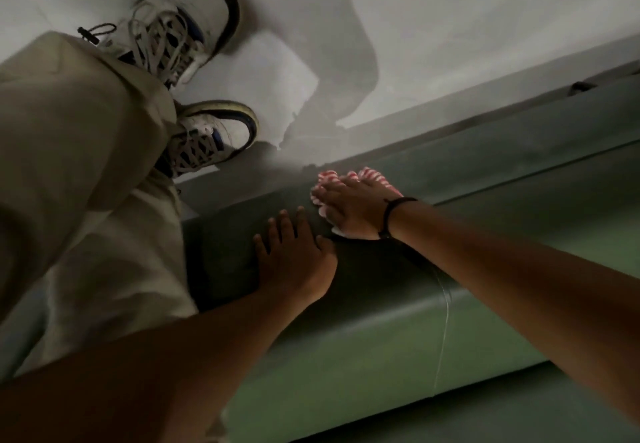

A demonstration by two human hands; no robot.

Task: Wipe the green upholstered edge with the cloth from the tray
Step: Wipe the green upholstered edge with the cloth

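A red and white striped cloth (325, 179) lies pressed on the rounded green upholstered edge (363, 332), which runs diagonally from lower left to upper right. My right hand (349, 205) lies flat on the cloth, fingers spread over it, a dark band on the wrist. Only the cloth's rim shows around the fingers. My left hand (294, 255) rests flat on the green edge just left of and below the right hand, fingers apart, holding nothing. The tray is out of view.
My legs in beige trousers (86, 172) and two white sneakers (194, 37) stand on a pale floor (450, 27) to the left of the edge. A seam (445, 321) crosses the upholstery near the right forearm. Dim light.
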